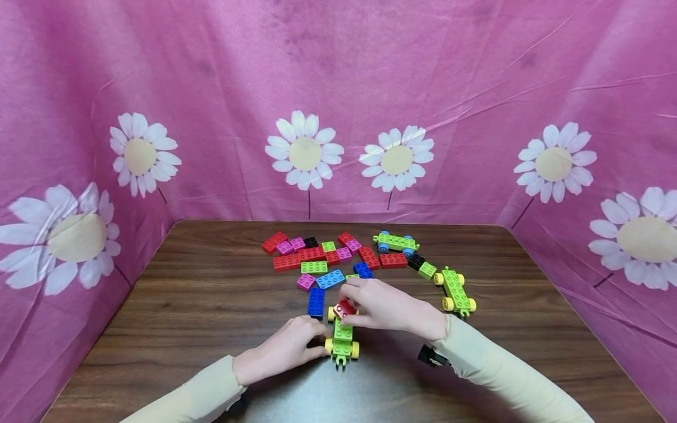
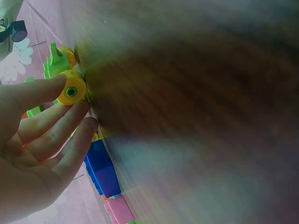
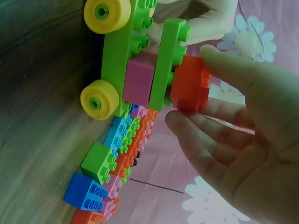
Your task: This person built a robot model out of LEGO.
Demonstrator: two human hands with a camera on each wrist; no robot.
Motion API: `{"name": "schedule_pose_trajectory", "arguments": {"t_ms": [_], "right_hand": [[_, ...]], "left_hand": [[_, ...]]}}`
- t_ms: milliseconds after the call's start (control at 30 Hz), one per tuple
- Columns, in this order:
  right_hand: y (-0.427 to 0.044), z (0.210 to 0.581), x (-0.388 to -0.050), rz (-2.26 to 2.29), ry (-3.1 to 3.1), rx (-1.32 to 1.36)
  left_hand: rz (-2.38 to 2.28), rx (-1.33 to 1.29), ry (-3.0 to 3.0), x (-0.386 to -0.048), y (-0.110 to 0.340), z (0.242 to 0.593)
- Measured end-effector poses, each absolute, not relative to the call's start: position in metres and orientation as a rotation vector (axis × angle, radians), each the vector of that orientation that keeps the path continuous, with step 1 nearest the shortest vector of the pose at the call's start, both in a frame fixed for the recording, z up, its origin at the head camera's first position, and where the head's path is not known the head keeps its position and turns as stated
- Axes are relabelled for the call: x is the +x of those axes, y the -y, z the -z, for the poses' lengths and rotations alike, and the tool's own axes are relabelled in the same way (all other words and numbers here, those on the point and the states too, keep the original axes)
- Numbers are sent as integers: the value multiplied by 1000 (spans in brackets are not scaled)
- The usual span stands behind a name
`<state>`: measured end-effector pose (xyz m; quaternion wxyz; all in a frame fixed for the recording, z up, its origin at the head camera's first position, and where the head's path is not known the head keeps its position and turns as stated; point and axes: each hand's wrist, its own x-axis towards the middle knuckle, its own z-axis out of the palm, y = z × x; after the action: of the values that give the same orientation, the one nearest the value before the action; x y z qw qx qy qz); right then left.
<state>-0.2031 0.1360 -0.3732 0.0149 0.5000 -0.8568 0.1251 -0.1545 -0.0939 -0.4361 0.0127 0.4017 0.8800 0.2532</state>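
A lime-green toy car base [image 1: 341, 351] with yellow wheels stands near the front of the table. On its far end are stacked a pink brick [image 3: 140, 79], a green brick [image 3: 163, 70] and a red brick [image 3: 187, 84]. My left hand [image 1: 288, 348] holds the base by a near yellow wheel [image 2: 72, 87], thumb on one side and fingers on the other. From above, my right hand [image 1: 383, 304] pinches the red brick between thumb and fingers, and it sits against the green brick's studs. The pink brick is hidden in the head view.
Beside the car's far end lies a dark blue brick [image 1: 316, 302]. Behind are several loose bricks, among them a light blue brick [image 1: 330, 279] and a red brick [image 1: 393, 260]. Two more car bases stand farther off: one blue-wheeled [image 1: 396, 241], one yellow-wheeled [image 1: 455, 289].
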Motion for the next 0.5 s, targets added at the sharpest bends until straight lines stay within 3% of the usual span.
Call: {"name": "schedule_pose_trajectory", "arguments": {"t_ms": [500], "right_hand": [[-130, 375, -196, -597, 2772, 1429]], "left_hand": [[-795, 1204, -2732, -154, 92, 435]]}}
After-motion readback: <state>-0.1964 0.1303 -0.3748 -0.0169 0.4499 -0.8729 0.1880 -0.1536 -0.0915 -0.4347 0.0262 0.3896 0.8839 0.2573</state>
